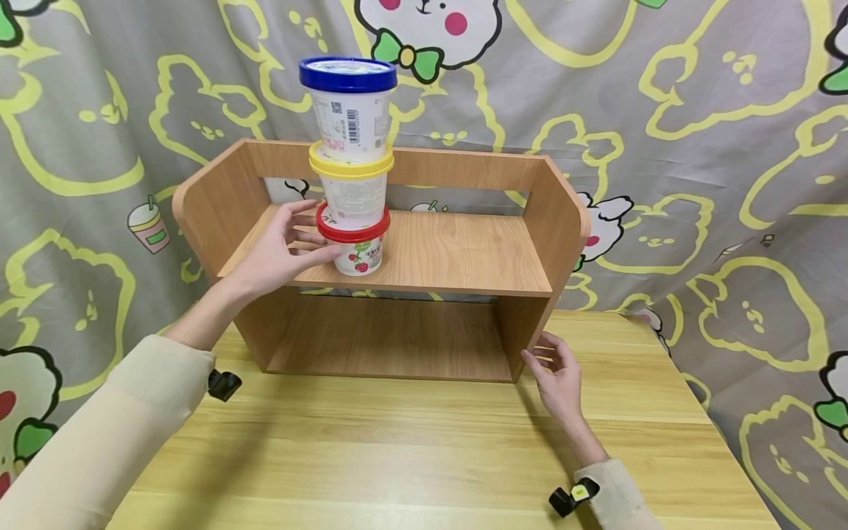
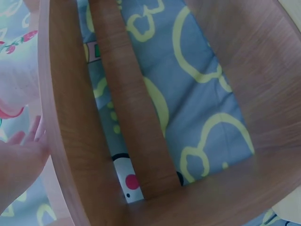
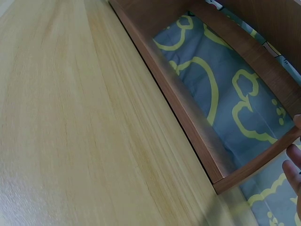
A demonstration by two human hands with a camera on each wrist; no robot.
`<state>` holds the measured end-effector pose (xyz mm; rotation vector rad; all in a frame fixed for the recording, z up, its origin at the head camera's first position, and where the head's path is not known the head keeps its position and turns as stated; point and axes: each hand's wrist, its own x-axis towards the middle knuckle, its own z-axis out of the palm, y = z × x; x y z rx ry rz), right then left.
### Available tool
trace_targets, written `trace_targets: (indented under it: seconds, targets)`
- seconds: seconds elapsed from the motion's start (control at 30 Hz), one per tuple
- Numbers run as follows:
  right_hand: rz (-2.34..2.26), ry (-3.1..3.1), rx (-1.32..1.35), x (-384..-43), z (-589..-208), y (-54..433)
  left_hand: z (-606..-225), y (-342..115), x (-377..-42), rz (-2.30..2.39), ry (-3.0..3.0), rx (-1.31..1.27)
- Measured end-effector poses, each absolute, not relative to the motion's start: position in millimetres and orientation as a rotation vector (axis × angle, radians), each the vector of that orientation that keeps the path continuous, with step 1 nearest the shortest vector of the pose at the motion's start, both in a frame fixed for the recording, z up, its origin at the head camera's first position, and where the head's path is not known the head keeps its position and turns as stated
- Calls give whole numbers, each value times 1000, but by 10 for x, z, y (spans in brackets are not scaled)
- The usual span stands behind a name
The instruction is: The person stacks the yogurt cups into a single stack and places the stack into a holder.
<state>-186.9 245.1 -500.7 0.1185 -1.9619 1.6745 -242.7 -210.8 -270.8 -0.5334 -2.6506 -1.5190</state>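
Three lidded plastic tubs stand stacked on the upper board of a wooden desk shelf (image 1: 457, 250). At the top is the blue-lidded tub (image 1: 351, 121), in the middle the yellow-lidded tub (image 1: 356, 195), and at the bottom the red-lidded tub (image 1: 361, 258) with strawberry pictures. Beside the bottom tub is my left hand (image 1: 281, 246), its thumb at the tub's front and its fingers spread along the left side. Lower right, my right hand (image 1: 559, 375) holds the shelf's right side panel, thumb at the front edge, other fingers on the outer side (image 3: 292, 165).
The shelf stands on a light wood table (image 1: 371, 449), with a lower compartment (image 1: 391, 335) under the board. Its raised side panels flank the upper level, and a back rail (image 1: 457, 171) crosses behind. A patterned grey curtain (image 1: 662, 243) hangs behind.
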Motion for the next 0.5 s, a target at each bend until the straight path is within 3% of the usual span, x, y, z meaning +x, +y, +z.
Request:
trace_targets:
  seconds: [0.5]
  targets:
    - [1698,-1968,108,-1861,-4984,2463,-2790,-2341,-2088,-1436,-2576,-484]
